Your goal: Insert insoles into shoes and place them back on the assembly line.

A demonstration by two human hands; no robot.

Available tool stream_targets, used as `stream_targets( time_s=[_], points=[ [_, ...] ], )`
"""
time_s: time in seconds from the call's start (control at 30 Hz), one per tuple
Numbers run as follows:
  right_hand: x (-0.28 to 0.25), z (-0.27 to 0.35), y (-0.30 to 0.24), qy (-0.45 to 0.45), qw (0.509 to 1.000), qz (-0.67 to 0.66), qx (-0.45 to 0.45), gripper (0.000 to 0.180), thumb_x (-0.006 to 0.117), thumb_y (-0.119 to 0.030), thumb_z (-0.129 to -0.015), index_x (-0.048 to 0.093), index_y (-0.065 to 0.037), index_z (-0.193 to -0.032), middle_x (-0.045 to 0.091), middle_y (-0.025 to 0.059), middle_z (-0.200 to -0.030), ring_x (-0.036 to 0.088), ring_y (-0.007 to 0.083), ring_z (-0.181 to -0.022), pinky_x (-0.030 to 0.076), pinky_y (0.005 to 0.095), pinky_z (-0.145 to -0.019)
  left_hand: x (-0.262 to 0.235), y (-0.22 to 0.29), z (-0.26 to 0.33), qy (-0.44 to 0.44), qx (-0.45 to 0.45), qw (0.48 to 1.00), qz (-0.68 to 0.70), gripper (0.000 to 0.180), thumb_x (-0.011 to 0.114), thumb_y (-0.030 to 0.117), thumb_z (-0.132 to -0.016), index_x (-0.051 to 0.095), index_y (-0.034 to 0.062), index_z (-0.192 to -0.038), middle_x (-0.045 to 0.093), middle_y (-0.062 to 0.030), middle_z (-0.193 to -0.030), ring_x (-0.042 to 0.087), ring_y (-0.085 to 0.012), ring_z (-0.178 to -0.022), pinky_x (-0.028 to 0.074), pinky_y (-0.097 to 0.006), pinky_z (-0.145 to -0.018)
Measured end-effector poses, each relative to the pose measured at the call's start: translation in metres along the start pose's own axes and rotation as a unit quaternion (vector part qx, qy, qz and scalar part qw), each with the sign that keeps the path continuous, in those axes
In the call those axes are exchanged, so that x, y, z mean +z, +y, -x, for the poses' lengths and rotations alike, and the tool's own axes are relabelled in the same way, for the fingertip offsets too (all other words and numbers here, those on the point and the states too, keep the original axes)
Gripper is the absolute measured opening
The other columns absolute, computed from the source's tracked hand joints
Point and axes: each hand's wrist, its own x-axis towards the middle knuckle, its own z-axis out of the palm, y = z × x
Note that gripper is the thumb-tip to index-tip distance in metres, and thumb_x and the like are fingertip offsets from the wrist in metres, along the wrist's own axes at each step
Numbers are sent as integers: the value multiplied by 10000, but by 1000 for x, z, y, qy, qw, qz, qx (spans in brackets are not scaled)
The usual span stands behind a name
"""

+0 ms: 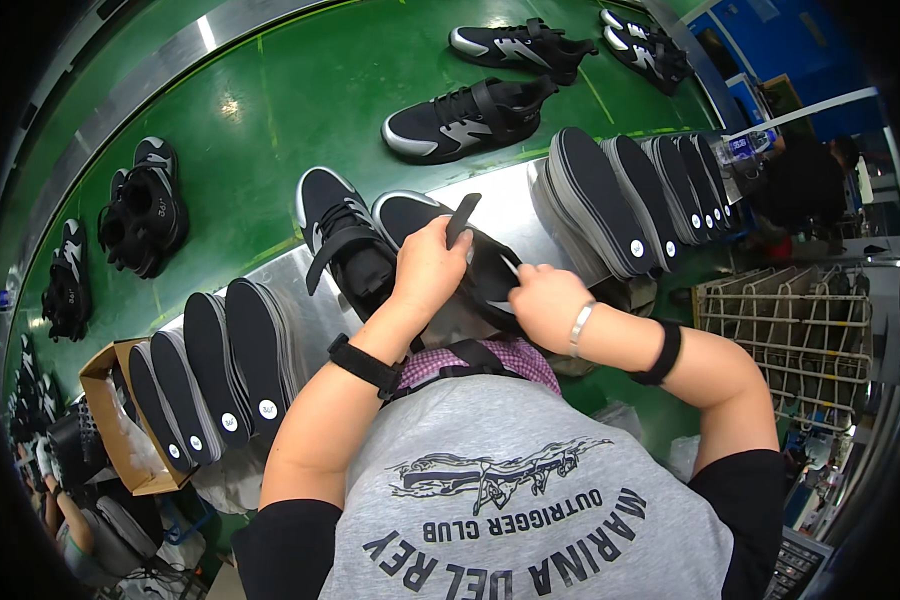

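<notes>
Conveyor, green belt point(300, 90), carries finished black-and-white sneakers; steel counter point(505, 205) holds rows of black foam insoles point(595, 195). I hold the black mesh sneaker point(475, 285) over the counter's near edge. My left hand point(428, 265) has its fingers closed on the strap; my right hand point(548, 305) has its fingers pinching the upper. Judgement: steady the shoe and seat the strap squarely.

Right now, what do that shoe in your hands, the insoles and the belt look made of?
Shoe: matte black, probably fabric or synthetic; hands cover most of it. Insoles: dark, cloth-faced over a pale edge, likely foam. Belt: glossy green, light glints suggest plastic or rubber.
</notes>
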Motion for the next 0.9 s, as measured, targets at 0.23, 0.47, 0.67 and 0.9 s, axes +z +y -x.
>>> stream_targets(
  time_s=[0.23, 0.47, 0.67, 0.9],
  points=[
    [42, -68, 9, -175, 982, -65, 41, 198, 529, -94, -685, 611, -9, -844, 561, 210, -931, 558, 298, -893, 468, 366, -721, 3, 2, 0, -1, -10, 1000, 24, 228, 546, 206, -757, 566, -10, -830, 584, -203, -725, 563, -365, -727, 435, -403, -657],
    [43, -75, 3, -209, 977, 16, 35, 209, 560, -130, -704, 626, -47, -884, 606, 159, -908, 576, 261, -900, 469, 322, -746, 2, 1, 0, 8, 0, 1000, 30, 233, 547, 182, -774, 537, -48, -814, 573, -191, -701, 567, -288, -660, 416, -346, -599],
    [12, -61, 0, -270, 952, 136, -49, 215, 523, -192, -738, 632, -78, -883, 627, 120, -859, 609, 235, -825, 490, 306, -652, 4, -11, 0, 12, 0, 999, 51, 228, 544, 184, -763, 555, -17, -869, 582, -214, -746, 562, -367, -741, 437, -397, -659],
    [18, -28, 16, -336, 941, 9, -30, 523, 487, -263, -739, 414, -11, -1192, 595, 182, -930, 548, 283, -962, 109, 582, -964, 0, -4, 1, 0, -4, 998, 69, 234, 545, 190, -763, 552, -21, -865, 578, -210, -720, 561, -368, -723, 434, -388, -640]
  ],
)
